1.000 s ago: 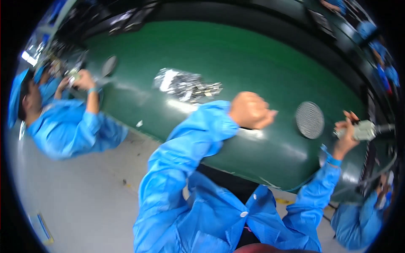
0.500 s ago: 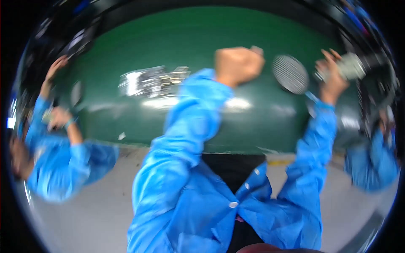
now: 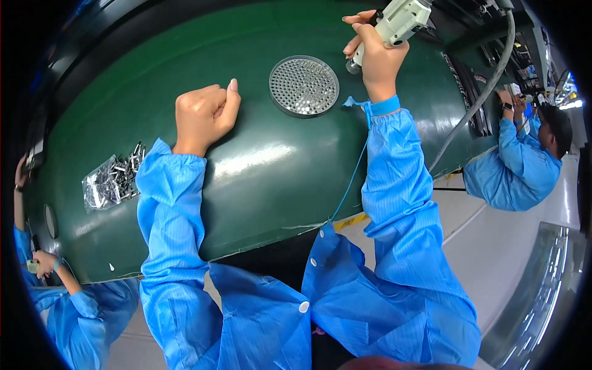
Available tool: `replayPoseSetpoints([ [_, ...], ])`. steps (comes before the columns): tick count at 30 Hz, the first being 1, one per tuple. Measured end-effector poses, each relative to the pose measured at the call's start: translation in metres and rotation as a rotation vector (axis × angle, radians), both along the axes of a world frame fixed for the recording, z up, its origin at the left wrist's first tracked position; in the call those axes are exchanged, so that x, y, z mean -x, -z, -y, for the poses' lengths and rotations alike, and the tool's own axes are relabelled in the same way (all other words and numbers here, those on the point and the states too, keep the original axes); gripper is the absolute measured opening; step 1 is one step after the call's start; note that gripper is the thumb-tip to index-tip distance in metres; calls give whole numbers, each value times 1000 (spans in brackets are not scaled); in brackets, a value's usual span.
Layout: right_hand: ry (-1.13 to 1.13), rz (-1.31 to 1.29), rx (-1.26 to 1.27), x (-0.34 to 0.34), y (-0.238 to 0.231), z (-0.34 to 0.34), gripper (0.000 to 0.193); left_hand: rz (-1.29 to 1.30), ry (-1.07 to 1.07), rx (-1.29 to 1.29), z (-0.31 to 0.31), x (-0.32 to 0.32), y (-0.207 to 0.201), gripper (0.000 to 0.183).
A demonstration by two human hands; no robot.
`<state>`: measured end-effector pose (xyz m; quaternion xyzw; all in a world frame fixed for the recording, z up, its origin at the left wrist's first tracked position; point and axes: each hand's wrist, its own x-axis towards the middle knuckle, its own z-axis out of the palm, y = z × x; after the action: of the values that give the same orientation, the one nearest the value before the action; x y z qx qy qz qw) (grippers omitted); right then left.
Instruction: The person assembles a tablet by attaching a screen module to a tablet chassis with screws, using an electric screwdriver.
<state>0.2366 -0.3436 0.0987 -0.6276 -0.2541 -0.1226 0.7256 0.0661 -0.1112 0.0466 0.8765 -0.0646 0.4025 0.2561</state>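
Note:
My left hand (image 3: 206,115) is closed in a fist above the green table, its thumb sticking out along the top. What the curled fingers hold, if anything, is hidden. At the far side, my right hand (image 3: 381,65) grips an off-white electric screwdriver (image 3: 401,23) with a metal collar near its tip. Between the two hands, closer to the right one, lies a round tray (image 3: 304,86) with a grid of small holes, some with shiny pieces in them. Left of my left forearm, dark and silvery screw-like parts (image 3: 131,166) spill beside a clear plastic bag (image 3: 102,185).
A blue wrist strap (image 3: 385,106) with a thin cord runs from my right wrist to the table's front edge. A grey cable (image 3: 493,80) hangs at right. People in blue work at the left (image 3: 86,320) and right (image 3: 515,163).
The view has swung, so the table and tray now appear further left. My right hand, still holding the screwdriver, has come nearer the tray's far right side. The left fist is now left of the tray.

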Motion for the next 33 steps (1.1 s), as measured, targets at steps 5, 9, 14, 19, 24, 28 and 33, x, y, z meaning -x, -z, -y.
replayPoseSetpoints([
  [5, -30, -94, -8, -2, 4, 10, 16, -4, 33, -34, 2, 3, -1, 46],
  [9, 43, -52, 44, -1, 0, 8, 15, 33, 52, -72, -2, 5, 1, 45],
  [14, 63, -9, 58, -8, -4, 22, 12, 67, 60, -131, -1, 4, -2, 47],
  [19, 102, 55, -78, -14, 5, 20, 7, 93, 86, -138, -4, 7, 5, 48],
  [24, 78, 54, 27, -12, 4, 26, 7, 75, 80, -121, -2, 8, 8, 48],
  [28, 66, 15, 29, -8, 7, 21, 8, 57, 93, -122, -5, 11, 13, 47],
  [33, 72, 43, 2, -17, 2, 19, 9, 104, 112, -147, -3, 2, 4, 43],
])
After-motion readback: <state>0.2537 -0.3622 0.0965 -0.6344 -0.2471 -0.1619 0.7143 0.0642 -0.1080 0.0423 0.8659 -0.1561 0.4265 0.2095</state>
